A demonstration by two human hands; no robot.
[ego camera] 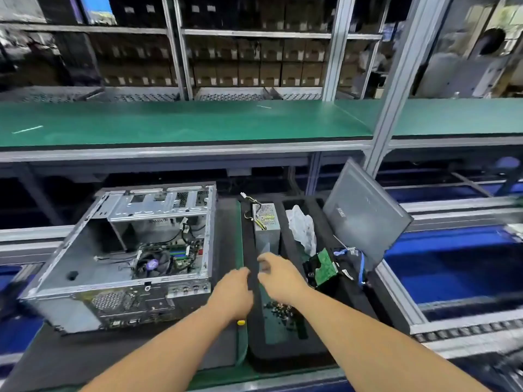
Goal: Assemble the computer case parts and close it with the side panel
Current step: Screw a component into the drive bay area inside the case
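Reaching side by side, left hand (236, 290) and right hand (278, 275) over the foam tray (285, 349).

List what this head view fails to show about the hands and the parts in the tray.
- Left hand: fingertips motion-blurred, grip unreadable.
- Right hand: fingers blurred; any held item unclear.
- Screw pile: too small, partly behind the right forearm.
- Yellow-tipped tool: mostly hidden under the left wrist.

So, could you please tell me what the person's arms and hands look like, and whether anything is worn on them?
Both forearms are bare up to the bottom edge of the picture: no sleeves show. The left hand and the right hand wear no gloves, and no watch, wrist strap or ring can be seen. The fingertips are motion-blurred.
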